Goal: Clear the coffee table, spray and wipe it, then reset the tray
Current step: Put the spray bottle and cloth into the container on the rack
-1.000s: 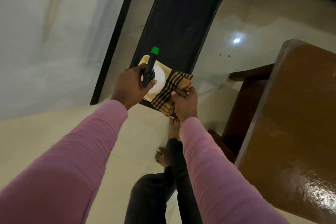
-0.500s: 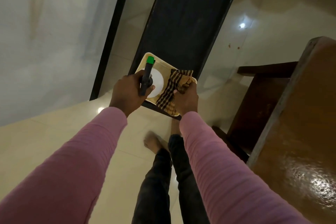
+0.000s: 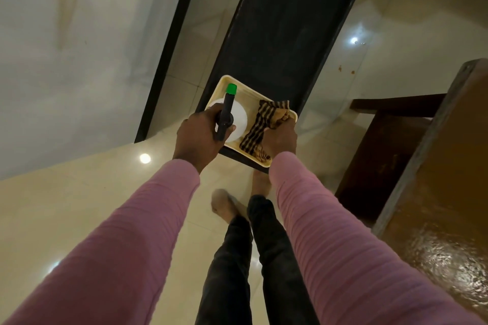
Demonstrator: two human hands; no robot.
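A cream tray (image 3: 249, 93) lies at the near end of the long dark coffee table (image 3: 290, 21). My left hand (image 3: 196, 137) grips a spray bottle (image 3: 239, 120) with a white body, black head and green nozzle, held over the tray's left half. My right hand (image 3: 280, 137) holds a brown and black striped cloth (image 3: 264, 124) that drapes over the tray's right half. Whether the bottle rests on the tray or hangs just above it I cannot tell.
A glossy brown wooden chair or side table (image 3: 435, 166) stands close on the right. A pale wall (image 3: 79, 60) runs along the left, with shiny beige floor tiles (image 3: 105, 206) between. My legs and bare feet (image 3: 224, 206) stand just short of the table's end.
I have stepped closer to the table. The tray shows more fully, and both hands have come further over it with the bottle and cloth.
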